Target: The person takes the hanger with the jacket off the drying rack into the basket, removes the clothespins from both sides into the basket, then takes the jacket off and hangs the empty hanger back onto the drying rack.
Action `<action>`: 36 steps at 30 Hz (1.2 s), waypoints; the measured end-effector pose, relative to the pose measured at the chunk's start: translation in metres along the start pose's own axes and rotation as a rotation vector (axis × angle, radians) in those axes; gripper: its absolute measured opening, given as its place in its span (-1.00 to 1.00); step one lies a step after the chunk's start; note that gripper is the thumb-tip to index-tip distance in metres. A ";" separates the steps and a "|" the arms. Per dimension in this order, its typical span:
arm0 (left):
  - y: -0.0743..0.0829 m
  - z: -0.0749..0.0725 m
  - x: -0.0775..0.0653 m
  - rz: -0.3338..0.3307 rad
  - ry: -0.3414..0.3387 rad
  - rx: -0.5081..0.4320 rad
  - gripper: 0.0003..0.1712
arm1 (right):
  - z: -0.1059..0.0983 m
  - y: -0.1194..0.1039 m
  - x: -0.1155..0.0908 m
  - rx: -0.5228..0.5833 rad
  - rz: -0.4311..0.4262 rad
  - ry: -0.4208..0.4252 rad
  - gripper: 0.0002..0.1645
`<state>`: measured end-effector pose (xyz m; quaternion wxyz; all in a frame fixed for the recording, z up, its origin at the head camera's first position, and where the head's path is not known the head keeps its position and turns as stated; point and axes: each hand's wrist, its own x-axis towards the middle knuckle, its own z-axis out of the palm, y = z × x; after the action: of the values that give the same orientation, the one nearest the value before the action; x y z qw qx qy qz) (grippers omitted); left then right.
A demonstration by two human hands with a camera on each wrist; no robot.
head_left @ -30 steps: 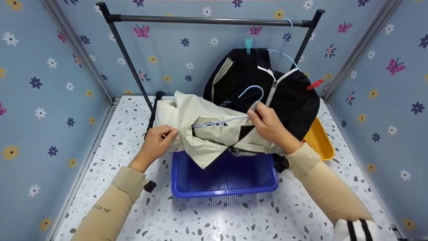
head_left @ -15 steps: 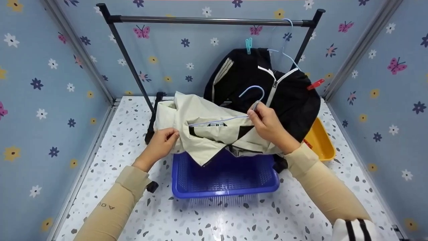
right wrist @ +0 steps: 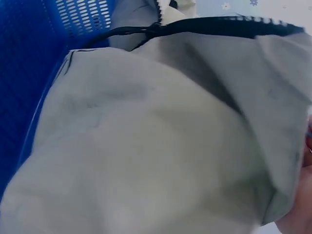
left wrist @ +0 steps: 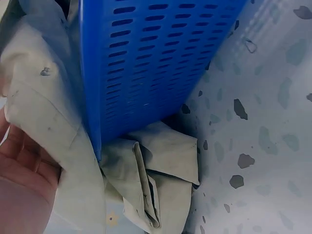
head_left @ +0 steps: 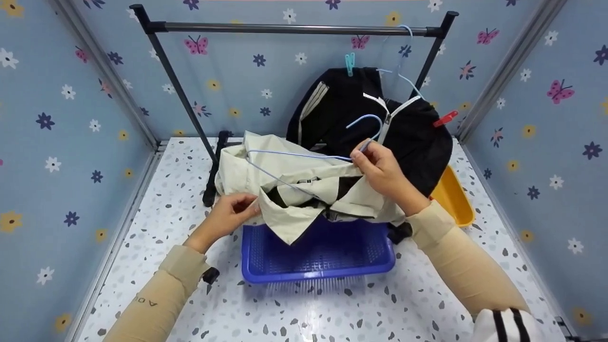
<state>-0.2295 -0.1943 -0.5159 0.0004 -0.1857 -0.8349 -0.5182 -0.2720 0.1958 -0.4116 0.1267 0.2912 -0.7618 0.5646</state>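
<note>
A pale beige zip jacket point(head_left: 273, 145) lies bunched over the back of a blue basket point(head_left: 318, 274), its neck opening facing up. My left hand point(head_left: 230, 216) pinches the jacket's fabric left of the opening; in the left wrist view, the fingers point(left wrist: 29, 151) go behind the cloth. With my right hand point(head_left: 382, 171) I grip a light blue wire hanger point(head_left: 299, 154) just below its hook. The hanger's left end lies above the jacket, and its lower bar runs down into the opening. Its right end is hidden by my hand and the cloth.
Behind stands a dark clothes rack point(head_left: 285, 28). A black jacket point(head_left: 332, 104) hangs at its right on another blue hanger point(head_left: 409, 83), with a teal clothespin point(head_left: 350, 64) and a red clothespin point(head_left: 445, 118). A yellow tray point(head_left: 453, 197) sits on the right.
The hanger's left end has come up out of the jacket's opening and now shows above the cloth. My left hand has shifted slightly down and right with the fabric.
</note>
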 end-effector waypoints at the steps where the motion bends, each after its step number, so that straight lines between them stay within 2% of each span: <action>1: 0.000 0.000 -0.001 0.004 -0.013 0.007 -0.76 | 0.000 -0.001 0.001 0.009 0.006 -0.014 -0.78; 7: -0.004 0.003 -0.006 0.066 -0.021 0.097 -0.78 | 0.003 -0.016 0.014 0.050 0.031 -0.102 -0.77; 16: -0.010 0.007 -0.008 0.115 -0.043 0.160 -0.82 | 0.015 -0.041 0.036 0.173 -0.025 -0.129 -0.78; 20: -0.012 0.008 -0.009 0.152 -0.039 0.171 -0.81 | 0.019 -0.051 0.048 0.218 -0.027 -0.100 -0.81; 26: -0.016 0.009 -0.010 0.194 -0.027 0.176 -0.80 | 0.026 -0.067 0.067 0.325 0.057 -0.016 -0.78; 30: -0.018 0.010 -0.011 0.182 -0.024 0.182 -0.81 | 0.031 -0.077 0.081 0.301 0.077 -0.002 -0.81; 36: -0.018 0.013 -0.011 0.147 -0.038 0.186 -0.80 | 0.033 -0.090 0.101 0.244 0.056 -0.004 -0.80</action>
<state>-0.2223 -0.1938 -0.5396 0.0399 -0.2552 -0.8634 -0.4334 -0.2956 0.1172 -0.2992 0.0731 0.2841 -0.6954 0.6560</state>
